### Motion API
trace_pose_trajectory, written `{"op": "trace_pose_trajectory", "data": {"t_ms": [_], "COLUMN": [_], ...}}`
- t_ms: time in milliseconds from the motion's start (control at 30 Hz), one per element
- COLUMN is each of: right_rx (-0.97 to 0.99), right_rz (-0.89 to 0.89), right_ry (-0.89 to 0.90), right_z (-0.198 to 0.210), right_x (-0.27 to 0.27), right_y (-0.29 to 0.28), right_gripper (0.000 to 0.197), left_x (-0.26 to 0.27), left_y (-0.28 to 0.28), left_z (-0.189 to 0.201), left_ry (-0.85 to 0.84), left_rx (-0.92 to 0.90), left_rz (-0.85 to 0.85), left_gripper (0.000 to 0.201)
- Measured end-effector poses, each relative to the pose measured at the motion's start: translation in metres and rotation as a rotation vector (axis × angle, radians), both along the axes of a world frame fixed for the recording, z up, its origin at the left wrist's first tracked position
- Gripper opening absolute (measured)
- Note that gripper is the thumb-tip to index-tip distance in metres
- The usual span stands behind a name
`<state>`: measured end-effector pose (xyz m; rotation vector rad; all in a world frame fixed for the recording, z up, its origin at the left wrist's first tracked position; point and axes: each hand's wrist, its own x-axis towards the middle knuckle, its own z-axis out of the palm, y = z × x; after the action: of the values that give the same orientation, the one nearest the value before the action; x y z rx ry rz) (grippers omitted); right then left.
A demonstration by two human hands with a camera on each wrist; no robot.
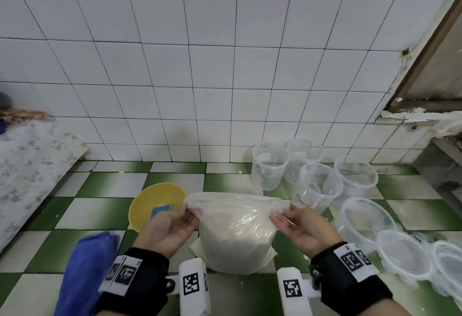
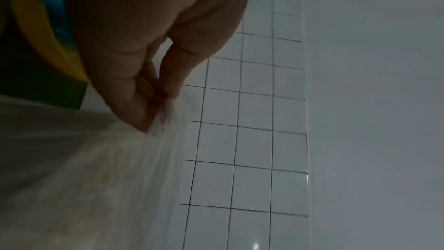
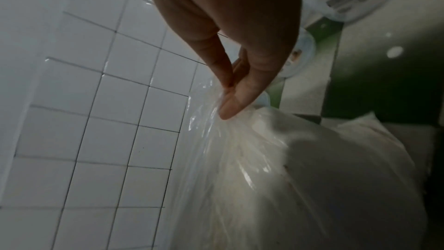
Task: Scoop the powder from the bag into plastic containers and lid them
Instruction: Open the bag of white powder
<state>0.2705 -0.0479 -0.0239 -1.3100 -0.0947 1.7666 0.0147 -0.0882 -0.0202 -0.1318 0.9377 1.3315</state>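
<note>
1. The bag [image 1: 237, 235] of pale powder stands on the green-and-white checked floor [image 1: 100, 218], a little way out from the foot of the white tiled wall [image 1: 200, 90], its base slumped wide.
2. The left hand [image 1: 170, 230] pinches the left corner of the bag's mouth between thumb and fingertips; the left wrist view shows the fingers [image 2: 144, 102] pressed together on crumpled film.
3. The right hand [image 1: 300, 228] pinches the right corner the same way, thumb and forefinger closed on the plastic in the right wrist view. The two pinches stretch the top edge taut between them.
4. A yellow bowl [image 1: 155, 205] with something blue inside lies just left of the bag. Clear empty containers [image 1: 320, 185] stand to the right near the wall, and lids [image 1: 367, 218] lie closer in on the right.
5. Handling, as a judgement: the film is thin, soft and slick, so it will likely slip or tear if pulled hard. The powder makes the bag heavy and floppy, best left resting on the floor.
6. The best hold is probably the rim, gripped at both sides and rolled down so the mouth stays wide for scooping.
</note>
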Motion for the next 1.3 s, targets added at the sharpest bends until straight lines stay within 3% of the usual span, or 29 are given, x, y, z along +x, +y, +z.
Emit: {"op": "trace_pose_trajectory", "data": {"t_ms": [67, 233, 367, 500, 633, 733, 800, 900, 1000, 1100, 1233, 1300], "right_rx": [-0.015, 0.020, 0.049, 0.119, 0.205, 0.337, 0.399, 0.428, 0.467, 0.450, 0.254, 0.168], "right_rz": [-0.029, -0.026, 0.031, 0.110, 0.064, 0.132, 0.187, 0.219, 0.297, 0.325, 0.306, 0.286], "right_ry": [0.103, 0.208, 0.223, 0.223, 0.235, 0.205, 0.080, -0.295, -0.602, -0.525, -0.242, -0.169], "right_z": [-0.001, -0.001, -0.004, -0.005, -0.013, -0.010, -0.009, -0.014, -0.020, -0.023, -0.020, -0.024], "right_x": [0.002, 0.002, 0.001, -0.002, -0.002, -0.003, -0.004, -0.006, -0.007, -0.005, -0.004, -0.003], "right_y": [-0.003, -0.009, -0.008, -0.006, -0.006, -0.010, -0.010, -0.008, -0.006, 0.002, 0.015, 0.024], "right_gripper": [0.028, 0.058, 0.050, 0.046, 0.036, 0.038, 0.038, 0.032, 0.030, 0.039, 0.025, 0.021], "left_x": [0.004, 0.005, 0.005, 0.008, 0.009, 0.011, 0.013, 0.024, 0.030, 0.024, 0.012, 0.010], "left_y": [-0.002, 0.001, 0.000, 0.002, 0.007, 0.005, 0.005, 0.002, 0.003, 0.013, 0.032, 0.037], "left_z": [-0.002, -0.011, -0.008, -0.005, -0.010, -0.013, -0.021, -0.017, -0.016, -0.018, -0.013, -0.007], "left_ry": [-0.047, -0.069, 0.024, 0.140, 0.341, 0.498, 0.586, 0.858, 1.027, 0.923, 0.492, 0.365], "left_rx": [-0.006, 0.003, 0.030, 0.067, 0.066, 0.095, 0.134, 0.111, 0.111, 0.078, -0.061, -0.094], "left_rz": [0.033, 0.008, -0.142, -0.186, -0.234, -0.268, -0.302, -0.299, -0.271, -0.291, -0.265, -0.266], "left_gripper": [0.019, 0.023, 0.026, 0.028, 0.034, 0.044, 0.052, 0.018, 0.017, 0.022, 0.021, 0.025]}}
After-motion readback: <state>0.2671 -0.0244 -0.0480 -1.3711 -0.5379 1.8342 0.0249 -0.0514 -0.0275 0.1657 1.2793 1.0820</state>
